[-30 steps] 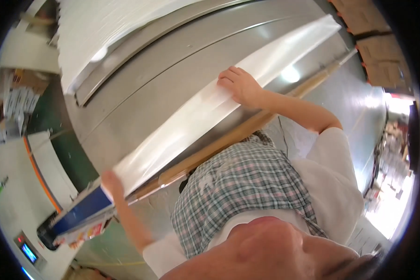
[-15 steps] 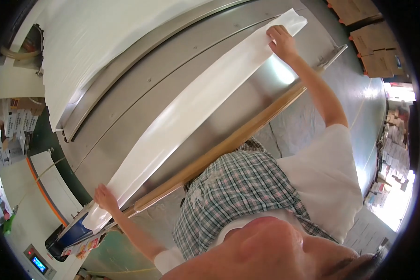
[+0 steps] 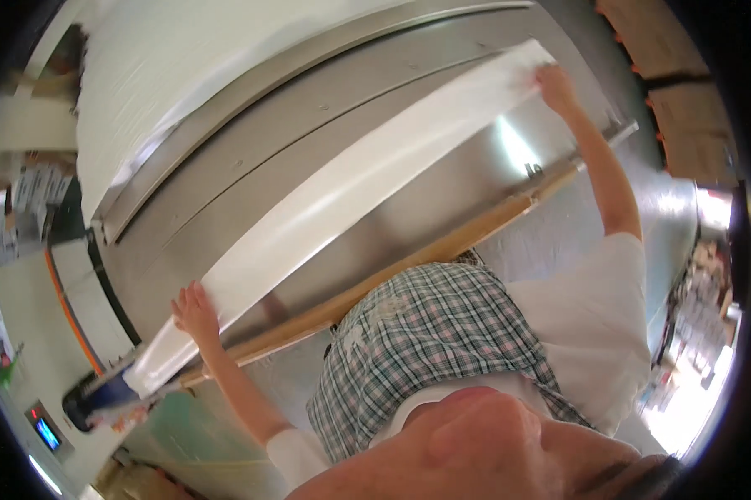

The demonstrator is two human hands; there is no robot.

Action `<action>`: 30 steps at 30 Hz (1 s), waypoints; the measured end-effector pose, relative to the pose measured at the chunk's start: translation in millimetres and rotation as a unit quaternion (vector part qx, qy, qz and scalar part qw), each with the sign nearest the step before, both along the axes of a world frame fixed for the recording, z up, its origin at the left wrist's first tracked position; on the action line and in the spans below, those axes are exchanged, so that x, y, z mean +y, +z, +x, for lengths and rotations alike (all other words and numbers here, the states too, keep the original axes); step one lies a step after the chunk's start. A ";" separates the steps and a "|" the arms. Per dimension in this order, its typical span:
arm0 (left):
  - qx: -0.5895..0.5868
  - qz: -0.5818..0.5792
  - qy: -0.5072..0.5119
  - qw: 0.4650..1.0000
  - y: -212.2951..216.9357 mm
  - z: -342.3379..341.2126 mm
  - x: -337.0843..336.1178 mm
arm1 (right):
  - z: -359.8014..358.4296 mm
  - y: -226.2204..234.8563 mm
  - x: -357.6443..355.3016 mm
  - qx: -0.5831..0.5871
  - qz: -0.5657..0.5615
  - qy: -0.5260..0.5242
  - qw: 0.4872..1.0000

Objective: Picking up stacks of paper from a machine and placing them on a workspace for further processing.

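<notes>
A long, folded strip of glossy white sheet (image 3: 325, 200), apparently plastic film, lies diagonally across a grey metal table (image 3: 250, 183). My left hand (image 3: 196, 312) rests on the strip toward its near-left end, fingers stretched out over it. Beyond that hand, the strip's end reaches a dark blue and black part at the table's left end. My right hand (image 3: 556, 90) closes on the strip's edge near its far-right end. Those fingertips are slightly blurred.
A metal bar (image 3: 309, 62) borders a large white sheet (image 3: 175, 67) at the back. Wooden edging (image 3: 442, 248) runs along the table's front, close to my body. Left stands a machine with a small lit screen (image 3: 47, 433). Cardboard boxes (image 3: 692, 125) are stacked at far right.
My right hand has shifted outward to the strip's end and its edge. My left hand has moved up along the strip, its fingers now flatter. The view has turned slightly.
</notes>
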State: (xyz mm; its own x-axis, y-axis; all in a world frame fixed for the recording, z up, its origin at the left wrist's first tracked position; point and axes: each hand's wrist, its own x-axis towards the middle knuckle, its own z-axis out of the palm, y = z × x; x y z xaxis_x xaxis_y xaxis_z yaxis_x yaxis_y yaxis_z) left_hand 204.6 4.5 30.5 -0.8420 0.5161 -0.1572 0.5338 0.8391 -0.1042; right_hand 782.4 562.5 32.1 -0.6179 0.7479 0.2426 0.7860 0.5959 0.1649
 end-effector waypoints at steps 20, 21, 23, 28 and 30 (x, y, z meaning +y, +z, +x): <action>-0.019 -0.016 0.058 0.998 -13.6 25.6 15.6 | 56.8 -96.4 98.3 0.082 -0.583 -0.046 0.807; 0.007 0.027 0.076 0.997 -5.2 30.4 18.3 | 52.1 -77.7 82.7 0.078 -0.611 0.007 0.788; 0.027 0.035 0.070 0.997 10.1 42.8 24.6 | 14.1 -19.9 39.4 0.063 -0.639 0.035 0.766; 0.056 0.120 -0.047 0.990 -15.4 41.4 35.3 | -125.4 14.5 -71.8 0.027 -0.795 0.069 0.602; 0.061 0.142 -0.079 0.985 -11.1 40.7 36.1 | -165.7 -14.2 -87.8 -0.006 -0.766 0.151 0.625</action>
